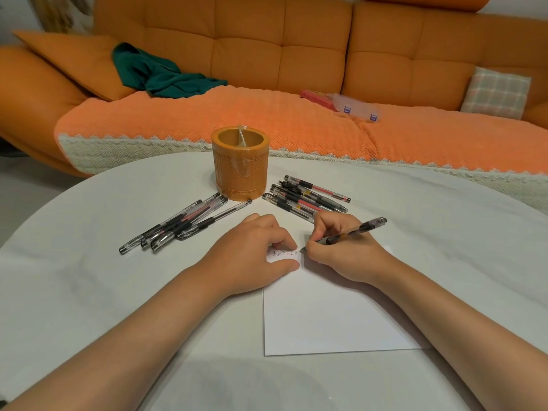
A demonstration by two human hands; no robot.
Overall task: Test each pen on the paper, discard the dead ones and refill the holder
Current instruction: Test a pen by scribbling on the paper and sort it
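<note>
Pinching a pen (pixel 351 232), right hand (pixel 344 250) rests its tip on paper (pixel 326 318) beneath the relaxed left hand (pixel 252 253).

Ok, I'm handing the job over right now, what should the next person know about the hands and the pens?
Left hand rests on the paper at its top left corner, steadying it.
Right hand grips a pen, tip on the paper beside a row of test marks.
Holder: no pens show in it. Left pen pile and right pen pile flank it.
Done: several test marks. I cannot tell which pile is tested.
Left: finish testing, discard dead ones, refill the holder.
</note>
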